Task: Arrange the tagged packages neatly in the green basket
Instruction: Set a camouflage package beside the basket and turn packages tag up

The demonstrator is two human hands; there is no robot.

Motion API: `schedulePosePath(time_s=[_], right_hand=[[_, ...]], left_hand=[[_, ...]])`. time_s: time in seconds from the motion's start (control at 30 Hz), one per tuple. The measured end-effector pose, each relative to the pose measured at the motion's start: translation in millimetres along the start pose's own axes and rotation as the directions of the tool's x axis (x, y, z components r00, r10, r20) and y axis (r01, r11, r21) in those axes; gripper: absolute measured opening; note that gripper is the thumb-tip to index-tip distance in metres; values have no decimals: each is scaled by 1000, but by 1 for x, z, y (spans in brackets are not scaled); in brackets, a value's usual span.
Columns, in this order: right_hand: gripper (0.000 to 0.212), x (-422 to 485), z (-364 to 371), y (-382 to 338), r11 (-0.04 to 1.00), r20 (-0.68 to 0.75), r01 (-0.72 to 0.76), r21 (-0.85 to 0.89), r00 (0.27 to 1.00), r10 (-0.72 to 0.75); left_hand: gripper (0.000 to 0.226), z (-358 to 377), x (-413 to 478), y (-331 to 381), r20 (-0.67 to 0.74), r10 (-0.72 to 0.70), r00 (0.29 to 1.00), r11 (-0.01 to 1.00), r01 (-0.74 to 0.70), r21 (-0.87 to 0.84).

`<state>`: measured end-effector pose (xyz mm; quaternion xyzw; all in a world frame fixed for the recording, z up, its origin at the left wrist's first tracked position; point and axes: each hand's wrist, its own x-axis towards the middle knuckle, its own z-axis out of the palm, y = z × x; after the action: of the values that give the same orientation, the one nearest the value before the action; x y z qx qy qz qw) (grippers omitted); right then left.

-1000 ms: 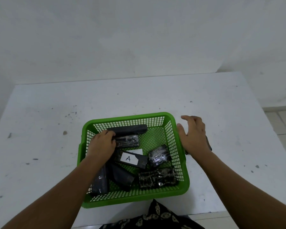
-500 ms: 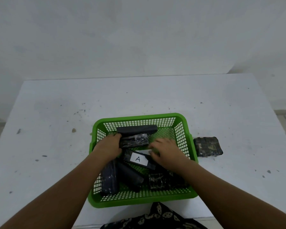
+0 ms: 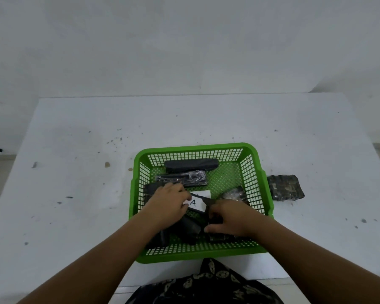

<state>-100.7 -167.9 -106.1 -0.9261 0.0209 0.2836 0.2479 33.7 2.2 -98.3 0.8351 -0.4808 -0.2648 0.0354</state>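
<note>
Both hands' fingers [image 3: 185, 195] touch pkg A [image 3: 196, 202] in green basket [image 3: 253, 150]

One green basket [image 3: 256, 183] on one white table [image 3: 75, 194]. Two hands in basket: left hand [image 3: 167, 205], right hand [image 3: 230, 218]. Dark wrapped packages inside basket: at least six visible, perhaps more hidden under hands. One of them, package with white tag [image 3: 199, 201], marked "A"; one tag seen. One camouflage-wrapped package [image 3: 285, 187] outside basket, on table just beside right wall. One patterned dark cloth [image 3: 206, 284] at near table edge.
</note>
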Motion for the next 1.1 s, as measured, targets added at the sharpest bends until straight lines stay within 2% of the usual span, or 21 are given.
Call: schedulePosePath(time_s=[0.1, 0.23, 0.33, 0.57, 0.83, 1.0, 1.1], right_hand=[[60, -5, 5, 0, 999, 18, -12, -31, 1000, 13], [77, -8, 11, -2, 997, 44, -34, -74, 998, 37], [80, -8, 12, 0, 996, 40, -42, -75, 998, 45], [75, -11, 3, 2, 993, 50, -104, -50, 993, 107], [56, -23, 4, 6, 990, 14, -118, 73, 993, 118], [46, -31, -5, 3, 979, -46, -126, 162, 990, 135], [43, -32, -5, 0, 990, -108, -93, 110, 989, 105]], left_hand=[[36, 12, -1, 2, 75, 29, 997, 1000, -29, 7], [39, 18, -1, 1, 58, 26, 998, 1000, -27, 2], [39, 19, 0, 2, 34, -1, 999, 1000, 1, -9], [40, 21, 1, 3, 40, -20, 999, 1000, 21, -8], [41, 23, -1, 4, 36, -21, 999, 1000, 21, 1], [39, 27, -7, 9, 36, -33, 999, 999, 34, -29], [38, 28, -10, 12, 25, -32, 999, 999, 33, -38]])
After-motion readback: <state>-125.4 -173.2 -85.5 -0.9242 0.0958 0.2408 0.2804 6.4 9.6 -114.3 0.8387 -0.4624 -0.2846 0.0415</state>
